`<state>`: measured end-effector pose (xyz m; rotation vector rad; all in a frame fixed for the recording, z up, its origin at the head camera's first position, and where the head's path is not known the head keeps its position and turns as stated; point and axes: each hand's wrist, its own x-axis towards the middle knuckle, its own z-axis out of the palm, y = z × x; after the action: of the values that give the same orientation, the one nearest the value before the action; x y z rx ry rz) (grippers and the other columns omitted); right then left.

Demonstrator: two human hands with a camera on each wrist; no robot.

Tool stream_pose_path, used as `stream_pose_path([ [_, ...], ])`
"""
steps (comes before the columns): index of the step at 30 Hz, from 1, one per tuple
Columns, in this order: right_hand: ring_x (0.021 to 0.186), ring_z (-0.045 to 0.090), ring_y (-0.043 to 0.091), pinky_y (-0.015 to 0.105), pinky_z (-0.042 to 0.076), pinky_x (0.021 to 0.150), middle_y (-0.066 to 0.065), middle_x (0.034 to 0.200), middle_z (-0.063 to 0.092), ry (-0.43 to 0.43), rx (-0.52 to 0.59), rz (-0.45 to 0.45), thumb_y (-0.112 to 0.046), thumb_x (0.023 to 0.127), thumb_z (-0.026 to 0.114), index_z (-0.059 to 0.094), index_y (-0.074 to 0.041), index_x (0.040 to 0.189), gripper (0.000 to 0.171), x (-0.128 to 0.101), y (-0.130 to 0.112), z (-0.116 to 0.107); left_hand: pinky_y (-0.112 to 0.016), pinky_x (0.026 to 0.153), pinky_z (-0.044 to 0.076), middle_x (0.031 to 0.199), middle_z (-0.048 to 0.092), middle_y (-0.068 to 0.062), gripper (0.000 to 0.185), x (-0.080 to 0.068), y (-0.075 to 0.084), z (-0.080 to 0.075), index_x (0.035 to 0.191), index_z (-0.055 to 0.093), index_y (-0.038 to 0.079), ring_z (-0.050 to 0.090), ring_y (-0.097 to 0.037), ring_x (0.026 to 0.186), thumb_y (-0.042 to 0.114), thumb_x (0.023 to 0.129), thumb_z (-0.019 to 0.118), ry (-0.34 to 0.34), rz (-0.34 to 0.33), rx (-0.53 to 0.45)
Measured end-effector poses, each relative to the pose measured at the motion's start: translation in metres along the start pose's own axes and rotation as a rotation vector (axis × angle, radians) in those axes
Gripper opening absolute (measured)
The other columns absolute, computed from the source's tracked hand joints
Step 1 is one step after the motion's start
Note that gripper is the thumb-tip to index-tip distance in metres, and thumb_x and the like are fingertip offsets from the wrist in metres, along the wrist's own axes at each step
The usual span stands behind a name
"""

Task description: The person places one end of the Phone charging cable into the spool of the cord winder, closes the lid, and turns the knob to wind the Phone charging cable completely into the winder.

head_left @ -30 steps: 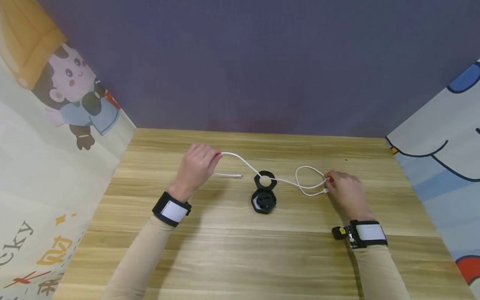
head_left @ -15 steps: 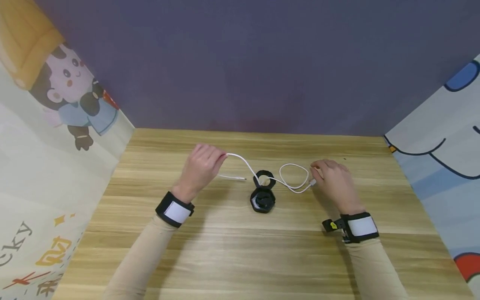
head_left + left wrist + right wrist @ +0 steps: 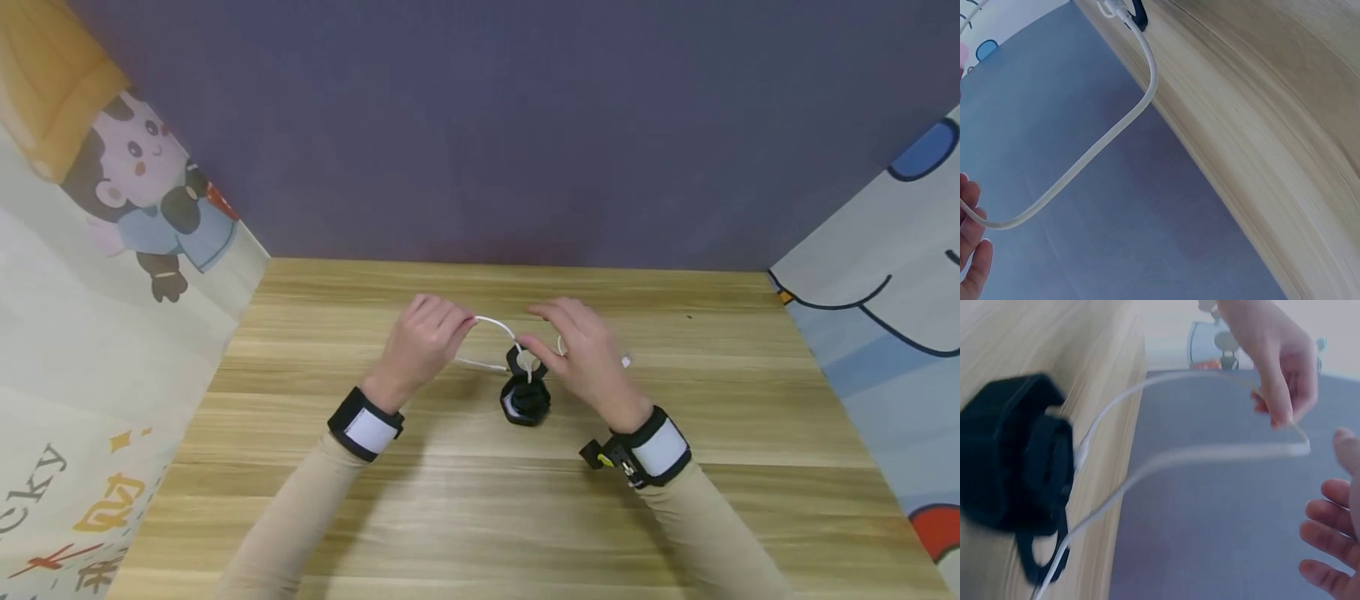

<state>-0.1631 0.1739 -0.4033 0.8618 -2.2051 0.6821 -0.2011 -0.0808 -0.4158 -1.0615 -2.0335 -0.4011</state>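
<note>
The right hand (image 3: 581, 354) has moved in from the side, bringing the cable (image 3: 495, 325) over the black case (image 3: 527, 398) mid-worktop (image 3: 450, 500). Both hands pinch the cable (left hand (image 3: 420, 346) holds it up), now close together.

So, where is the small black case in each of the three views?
Head: the black case stands at the table's centre, between the left hand and right hand.
Left wrist: only a dark corner at the top edge.
Right wrist: large and blurred at the left.
Shared landmark: the white cable running to the case.
</note>
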Motion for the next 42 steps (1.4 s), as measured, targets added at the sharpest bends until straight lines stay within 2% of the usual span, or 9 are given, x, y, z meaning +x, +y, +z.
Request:
stream_pose_path([
  [8,0.095,0.068,0.031,0.044,0.057,0.082,0.014,0.108,0.071,-0.002,-0.018,-0.082,-0.024,0.09,0.081,0.072,0.0,0.116,0.037,0.016,-0.018,0.018,-0.033,0.076,0.054,0.087,0.073,-0.007,0.009,0.003,0.007,0.001,0.095,0.072,0.004,0.068,-0.022,0.079,0.013,0.095,0.073,-0.01,0.013,-0.006],
  [17,0.094,0.068,0.023,0.037,0.055,0.077,0.007,0.104,0.074,-0.027,-0.004,-0.062,-0.019,0.091,0.079,0.076,-0.004,0.109,0.024,0.022,-0.024,0.021,-0.032,0.073,0.052,0.087,0.072,-0.006,0.01,0.003,0.014,0.001,0.095,0.071,0.004,0.066,-0.021,0.078,0.014,0.097,0.069,0.004,0.03,-0.004],
  [25,0.08,0.065,0.019,0.033,0.047,0.066,0.002,0.088,0.072,-0.005,0.035,-0.065,-0.014,0.089,0.08,0.076,-0.007,0.097,0.011,0.022,-0.021,0.018,-0.032,0.074,0.052,0.088,0.071,-0.005,0.015,0.005,0.017,0.002,0.098,0.071,0.005,0.065,-0.021,0.079,0.016,0.102,0.063,0.008,0.056,0.011],
  [34,0.08,0.064,0.022,0.035,0.046,0.068,0.005,0.087,0.072,0.025,0.006,-0.066,-0.013,0.089,0.08,0.075,-0.005,0.095,0.011,0.02,-0.017,0.008,-0.034,0.078,0.054,0.089,0.072,-0.004,0.016,0.01,0.019,0.002,0.099,0.072,0.006,0.066,-0.021,0.08,0.019,0.102,0.064,0.025,0.074,0.005],
  [42,0.08,0.064,0.026,0.039,0.047,0.07,0.007,0.088,0.072,0.022,-0.05,-0.034,-0.013,0.09,0.079,0.074,-0.004,0.095,0.011,0.014,-0.008,-0.004,-0.036,0.081,0.055,0.088,0.074,-0.005,0.013,0.009,0.018,0.0,0.098,0.073,0.006,0.068,-0.022,0.081,0.018,0.095,0.072,0.031,0.057,-0.02],
])
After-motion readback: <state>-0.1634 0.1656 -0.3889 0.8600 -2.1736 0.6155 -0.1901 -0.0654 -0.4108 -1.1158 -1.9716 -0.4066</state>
